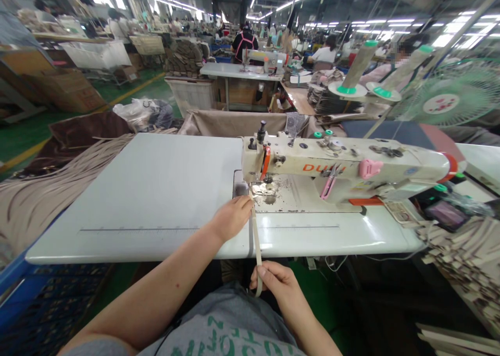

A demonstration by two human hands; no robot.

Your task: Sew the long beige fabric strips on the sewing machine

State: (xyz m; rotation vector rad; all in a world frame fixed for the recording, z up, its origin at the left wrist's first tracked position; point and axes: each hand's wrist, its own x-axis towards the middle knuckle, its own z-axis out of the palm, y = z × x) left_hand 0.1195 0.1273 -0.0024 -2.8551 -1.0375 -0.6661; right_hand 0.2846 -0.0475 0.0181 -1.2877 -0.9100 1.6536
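A narrow beige fabric strap (257, 236) runs from under the needle area of the sewing machine (344, 163) over the front edge of the white table. Close to the presser foot, my left hand (234, 215) pinches the strap with its fingertips. My right hand (275, 280) grips the strap lower down, below the table edge and near my lap, with the thumb on top of it. Past that hand the strap curls under and its end is hidden. A pair of pink-handled thread snips (330, 184) hangs on the machine body.
Many long beige straps (74, 173) drape off the table's left side, above a blue crate (50, 288). Stacked strips (464, 262) lie at the right. Thread cones (359, 66) and a green fan (449, 98) stand behind the machine. Other people work farther back.
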